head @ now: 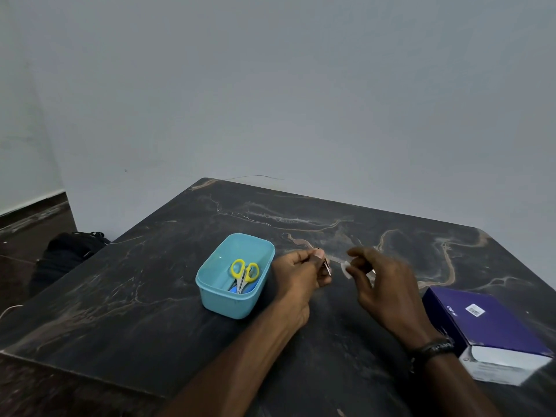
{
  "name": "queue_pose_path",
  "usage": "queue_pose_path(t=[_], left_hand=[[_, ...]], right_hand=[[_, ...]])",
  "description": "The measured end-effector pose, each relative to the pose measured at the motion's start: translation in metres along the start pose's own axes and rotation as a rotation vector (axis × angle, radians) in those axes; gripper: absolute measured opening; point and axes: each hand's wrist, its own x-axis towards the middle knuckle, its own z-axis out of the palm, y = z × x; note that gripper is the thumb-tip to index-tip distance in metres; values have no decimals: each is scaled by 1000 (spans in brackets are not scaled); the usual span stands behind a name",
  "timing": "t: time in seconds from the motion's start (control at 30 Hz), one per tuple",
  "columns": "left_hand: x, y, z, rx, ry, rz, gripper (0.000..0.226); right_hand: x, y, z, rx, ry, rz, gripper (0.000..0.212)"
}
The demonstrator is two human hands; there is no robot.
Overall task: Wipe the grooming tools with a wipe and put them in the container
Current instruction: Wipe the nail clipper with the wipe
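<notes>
A light blue plastic container point(210, 284) stands on the dark marble table point(150, 296). Inside it lie small scissors with yellow handles point(244, 273) on top of a blue tool. My left hand point(298, 272) is just right of the container and pinches a small metal grooming tool point(327, 267) between thumb and fingers. My right hand point(382, 284) is close beside it, fingers curled, pinching a small white wipe point(346, 269). A small gap separates the wipe from the tool. Most of the tool is hidden by my fingers.
A purple and white box point(493, 329) lies at the table's right front edge, near my right wrist. A black bag point(66, 254) sits on the floor past the table's left edge. A grey wall stands behind the table.
</notes>
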Motion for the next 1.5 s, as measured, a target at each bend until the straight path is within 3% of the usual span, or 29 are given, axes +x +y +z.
queue_pose_path(t=[0.47,0.8,1.07,1.5], left_hand=[[-7,5,-2,-26,-115,-36,6],[-6,4,-2,-6,-116,38,11],[-7,3,-2,-10,-185,49,12],[-8,3,-3,54,-279,69,15]], right_hand=[[2,-2,0,88,98,8,27],[7,-5,-7,758,-77,564,15],[10,-3,-8,926,-239,825,11],[9,-13,-15,992,-391,779,18]])
